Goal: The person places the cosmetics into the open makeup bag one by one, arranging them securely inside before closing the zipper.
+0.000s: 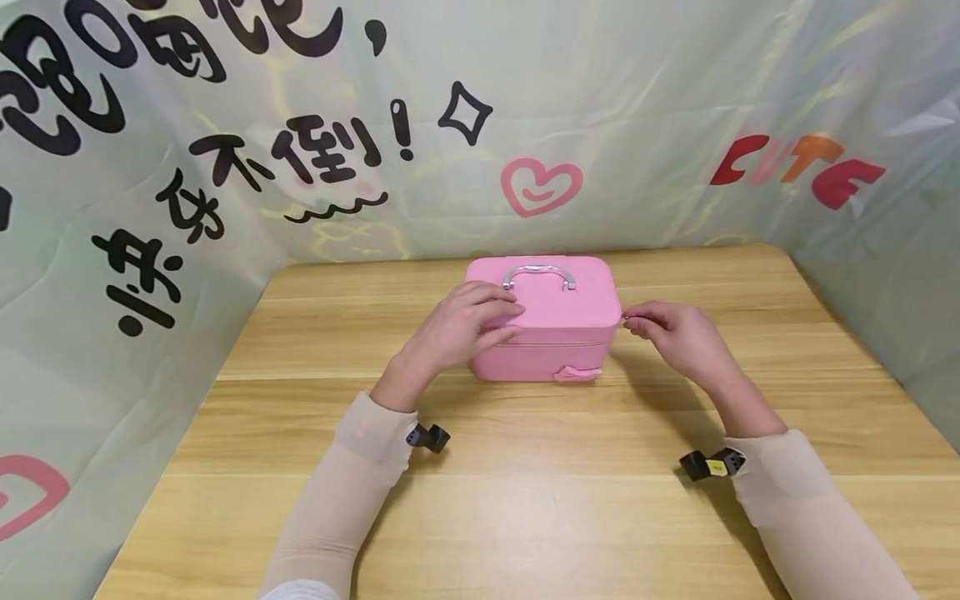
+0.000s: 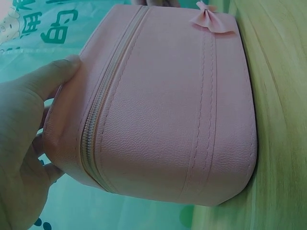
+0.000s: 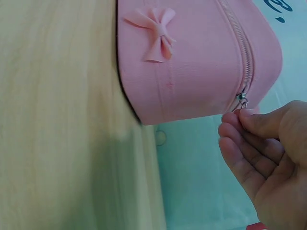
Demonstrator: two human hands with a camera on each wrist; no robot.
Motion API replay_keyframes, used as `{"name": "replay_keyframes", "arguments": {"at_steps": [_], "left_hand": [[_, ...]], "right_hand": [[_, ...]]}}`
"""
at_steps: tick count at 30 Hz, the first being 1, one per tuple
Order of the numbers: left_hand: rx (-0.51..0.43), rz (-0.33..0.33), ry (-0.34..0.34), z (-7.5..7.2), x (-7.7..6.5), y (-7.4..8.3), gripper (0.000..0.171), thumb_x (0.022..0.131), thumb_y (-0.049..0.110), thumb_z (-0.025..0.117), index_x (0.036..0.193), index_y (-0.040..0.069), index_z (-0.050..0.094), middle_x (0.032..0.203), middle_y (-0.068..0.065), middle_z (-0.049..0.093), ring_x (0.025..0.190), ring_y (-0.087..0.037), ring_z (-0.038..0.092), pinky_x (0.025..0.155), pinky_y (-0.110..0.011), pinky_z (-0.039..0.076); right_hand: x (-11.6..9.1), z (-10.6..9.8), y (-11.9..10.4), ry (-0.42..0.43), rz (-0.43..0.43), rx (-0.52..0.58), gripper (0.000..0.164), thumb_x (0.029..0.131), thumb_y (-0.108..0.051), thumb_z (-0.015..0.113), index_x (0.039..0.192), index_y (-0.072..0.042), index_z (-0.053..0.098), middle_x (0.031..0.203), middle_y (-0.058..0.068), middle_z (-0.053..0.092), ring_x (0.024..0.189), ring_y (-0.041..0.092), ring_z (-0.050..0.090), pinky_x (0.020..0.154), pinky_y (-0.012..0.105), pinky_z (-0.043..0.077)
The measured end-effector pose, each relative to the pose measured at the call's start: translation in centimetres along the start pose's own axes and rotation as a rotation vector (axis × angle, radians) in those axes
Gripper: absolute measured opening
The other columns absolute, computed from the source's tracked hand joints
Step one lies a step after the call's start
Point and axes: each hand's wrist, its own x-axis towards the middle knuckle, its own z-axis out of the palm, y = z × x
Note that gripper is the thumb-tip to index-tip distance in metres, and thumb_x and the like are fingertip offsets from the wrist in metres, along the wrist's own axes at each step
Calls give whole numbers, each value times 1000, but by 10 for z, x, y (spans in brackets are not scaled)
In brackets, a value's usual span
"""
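A pink zippered cosmetic case [image 1: 543,308] stands upright on the wooden table, its silver handle [image 1: 538,271] on the lid and a pink bow [image 3: 156,31] low on its front. My left hand [image 1: 472,325] rests on the lid's left side; the thumb [image 2: 67,67] touches the lid's front edge and the other fingers lie partly hidden behind it. With thumb and index finger, my right hand [image 1: 678,333] pinches the zipper pull [image 3: 243,102] at the case's right side. In the right wrist view the zipper [image 3: 242,48] looks closed along the front, up to the slider.
The wooden table [image 1: 525,500] stretches out around the case. Behind it and at both sides hangs a pale printed cloth [image 1: 637,100] with black lettering, a pink heart and the word CUTE. A small black camera sits on each wrist.
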Motion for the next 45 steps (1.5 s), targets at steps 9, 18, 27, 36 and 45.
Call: {"name": "replay_keyframes", "arguments": {"at_steps": [9,18,27,36,45], "left_hand": [[12,-57,-4,-1,0,2,29,90,31,73,112,12,75,118,-3,67,114,-21,57,106,-27,39],[12,-106,-28,-2,3,5,30,90,33,73,112,14,75,118,-2,67,114,-19,58,103,-29,43],[12,-90,-10,-1,3,6,28,89,33,74,110,14,76,116,-2,68,112,-19,59,102,-28,44],[6,-98,5,0,2,6,28,89,33,73,109,14,76,115,-2,68,112,-20,59,102,-29,44],[-7,-102,14,-1,1,8,28,88,32,74,109,12,76,115,-3,69,112,-20,59,102,-29,45]], "right_hand": [[-3,0,-11,60,-128,-152,8,94,-13,66,95,-9,73,80,2,71,65,17,59,59,36,46],[-15,2,-12,123,-219,-113,5,89,-7,72,93,-7,74,86,4,73,74,25,69,62,42,51],[-28,6,-5,121,-267,-74,9,87,-4,73,95,-9,74,89,1,72,68,9,56,53,21,43],[-31,13,-9,113,-311,4,15,84,-1,75,93,-12,74,90,-2,72,70,5,56,50,15,40],[-32,26,-24,120,-366,26,16,81,1,76,94,-10,76,89,-1,73,69,6,57,51,14,40]]}}
